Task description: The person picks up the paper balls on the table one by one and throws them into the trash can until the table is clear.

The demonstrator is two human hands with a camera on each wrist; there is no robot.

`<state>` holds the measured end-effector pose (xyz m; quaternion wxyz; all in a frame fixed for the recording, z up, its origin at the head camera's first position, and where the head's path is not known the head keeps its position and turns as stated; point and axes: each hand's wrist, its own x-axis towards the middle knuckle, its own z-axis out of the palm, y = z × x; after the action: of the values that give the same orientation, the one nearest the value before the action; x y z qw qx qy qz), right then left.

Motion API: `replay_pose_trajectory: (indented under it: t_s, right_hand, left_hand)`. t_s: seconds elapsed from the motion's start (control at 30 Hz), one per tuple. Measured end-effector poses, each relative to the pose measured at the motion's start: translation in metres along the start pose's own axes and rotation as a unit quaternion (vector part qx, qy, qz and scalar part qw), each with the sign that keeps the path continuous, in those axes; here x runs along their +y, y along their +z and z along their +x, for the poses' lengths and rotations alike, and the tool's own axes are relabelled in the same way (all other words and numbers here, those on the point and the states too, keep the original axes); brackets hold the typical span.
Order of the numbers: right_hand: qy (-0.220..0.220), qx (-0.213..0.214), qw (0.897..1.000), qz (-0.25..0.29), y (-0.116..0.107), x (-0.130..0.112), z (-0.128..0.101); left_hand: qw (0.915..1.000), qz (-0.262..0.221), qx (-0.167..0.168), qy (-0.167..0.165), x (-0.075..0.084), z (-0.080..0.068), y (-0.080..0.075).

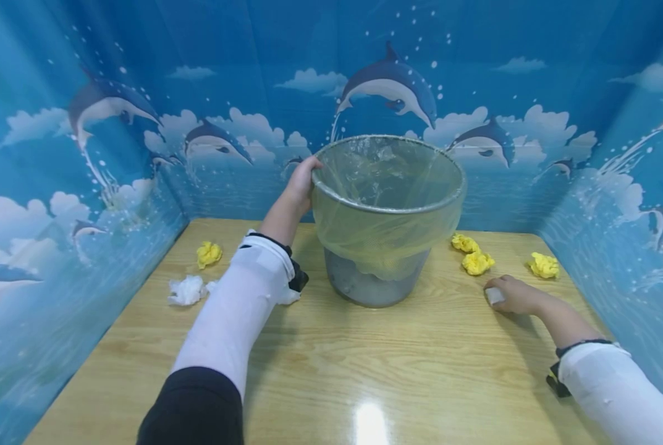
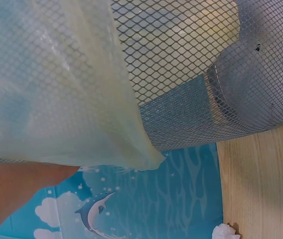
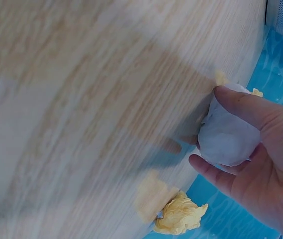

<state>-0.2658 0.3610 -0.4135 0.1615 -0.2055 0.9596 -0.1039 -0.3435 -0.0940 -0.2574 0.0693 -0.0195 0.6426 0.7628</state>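
Note:
A grey wire-mesh wastebasket (image 1: 367, 293) stands near the back of the table, its rim and upper wall covered by a translucent yellowish bin liner (image 1: 387, 238). On the left, my left hand (image 1: 302, 182) grips the rim, fingertips over the edge. The left wrist view shows the liner hanging over the mesh, with most of that hand hidden. At the right side of the table, my right hand (image 1: 517, 295) holds a crumpled white paper ball (image 3: 229, 134) between thumb and fingers, low over the wood.
Crumpled yellow paper balls lie beyond my right hand, a pair (image 1: 477, 262) beside the basket and one (image 1: 544, 266) farther right. Left of the basket are another yellow ball (image 1: 209, 254) and white crumpled paper (image 1: 186, 290). A blue dolphin-print curtain (image 1: 287, 55) surrounds the table (image 1: 331, 371).

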Motion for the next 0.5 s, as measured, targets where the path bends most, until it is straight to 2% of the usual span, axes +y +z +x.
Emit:
replay_pose_trajectory:
  t_s: [0.5]
  right_hand:
    - [0.001, 0.007, 1.0, -0.003, 0.001, 0.0036, 0.0021]
  left_hand:
    - [1.0, -0.004, 0.005, -0.005, 0.001, 0.0003, 0.0003]
